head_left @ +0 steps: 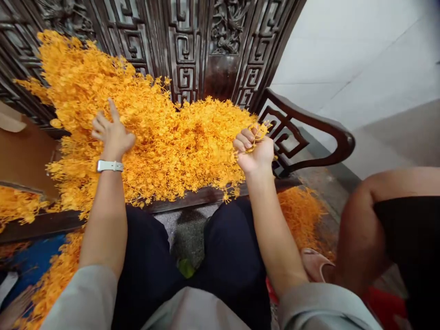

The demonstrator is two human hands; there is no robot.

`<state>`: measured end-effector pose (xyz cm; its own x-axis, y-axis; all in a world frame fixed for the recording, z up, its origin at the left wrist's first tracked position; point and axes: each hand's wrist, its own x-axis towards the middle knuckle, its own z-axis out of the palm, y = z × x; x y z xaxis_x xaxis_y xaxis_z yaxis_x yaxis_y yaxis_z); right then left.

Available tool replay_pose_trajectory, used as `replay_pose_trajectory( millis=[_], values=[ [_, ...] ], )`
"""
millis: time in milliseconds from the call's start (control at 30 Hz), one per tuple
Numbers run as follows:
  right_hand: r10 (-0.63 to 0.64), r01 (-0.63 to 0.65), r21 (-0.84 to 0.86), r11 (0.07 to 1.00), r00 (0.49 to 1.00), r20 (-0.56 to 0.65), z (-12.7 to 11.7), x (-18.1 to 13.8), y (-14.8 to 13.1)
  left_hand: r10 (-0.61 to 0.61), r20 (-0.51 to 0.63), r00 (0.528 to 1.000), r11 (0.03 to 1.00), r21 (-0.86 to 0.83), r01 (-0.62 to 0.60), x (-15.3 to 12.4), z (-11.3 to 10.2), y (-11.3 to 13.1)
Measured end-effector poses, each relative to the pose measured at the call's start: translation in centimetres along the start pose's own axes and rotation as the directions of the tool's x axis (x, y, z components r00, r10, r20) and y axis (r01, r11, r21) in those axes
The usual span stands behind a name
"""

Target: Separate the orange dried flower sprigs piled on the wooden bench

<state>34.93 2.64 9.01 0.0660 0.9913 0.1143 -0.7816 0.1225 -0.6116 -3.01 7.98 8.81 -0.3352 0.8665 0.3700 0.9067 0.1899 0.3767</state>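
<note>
Item: heap of orange sprigs [165,137], filling the seat of a dark wooden bench [192,199] across the upper left and centre of the frame. Front edge: the seat rail runs left to right just below the heap, with a few sprigs hanging over it. Rear bound: carved back panel [192,46], upright, with the heap banked high against it at upper left. Right bound: curved armrest [309,128], right of centre, just beside the heap's right end. Left bound: brown cardboard box [24,156] at the left edge, touching the heap. Open room: a narrow patch of grey floor [187,229] between the person's knees at lower centre, and a pale wall [360,55] at upper right. Loose sprigs on the floor [299,215] lie right of centre below the armrest, with more at lower left. Another person's bare leg [364,224] stands at the right edge, near the right forearm but apart from it. Left hand [112,133]: on top of the heap at upper left, palm down, fingers loosely spread with the index finger raised, touching sprigs with nothing closed in it; a white wristwatch [109,166] sits on the wrist. Right hand [253,146]: at the heap's right end, near the armrest, fingers curled tight around a small bunch of sprigs [258,132] that juts above the knuckles.
</note>
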Motion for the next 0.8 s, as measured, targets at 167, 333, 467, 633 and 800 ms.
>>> replay_pose_trajectory(
  millis=[167,333,467,633,800],
  values=[
    [0.086,-0.086,-0.083,0.993,0.996,-0.001,0.2,-0.5,2.1,0.234,-0.115,0.966,0.972,0.035,-0.231,-0.9,-2.5,1.0],
    [0.171,-0.171,-0.057,0.984,0.985,-0.011,1.2,-0.4,3.3,0.279,-0.305,0.911,0.947,-0.072,-0.314,-0.4,-3.3,-0.1],
    [0.190,-0.192,-0.110,0.975,0.981,-0.024,1.9,-0.4,4.3,0.332,-0.370,0.868,0.908,-0.124,-0.400,-0.9,-1.5,1.4],
    [0.157,-0.150,-0.218,0.964,0.987,0.016,2.3,-0.5,5.9,0.599,-0.418,0.683,0.613,-0.309,-0.727,-5.1,1.9,7.2],
    [-0.087,0.109,-0.411,0.905,0.994,0.073,1.8,-0.1,7.1,0.704,0.131,0.698,0.515,-0.771,-0.375,-9.9,5.1,11.4]
  ],
)
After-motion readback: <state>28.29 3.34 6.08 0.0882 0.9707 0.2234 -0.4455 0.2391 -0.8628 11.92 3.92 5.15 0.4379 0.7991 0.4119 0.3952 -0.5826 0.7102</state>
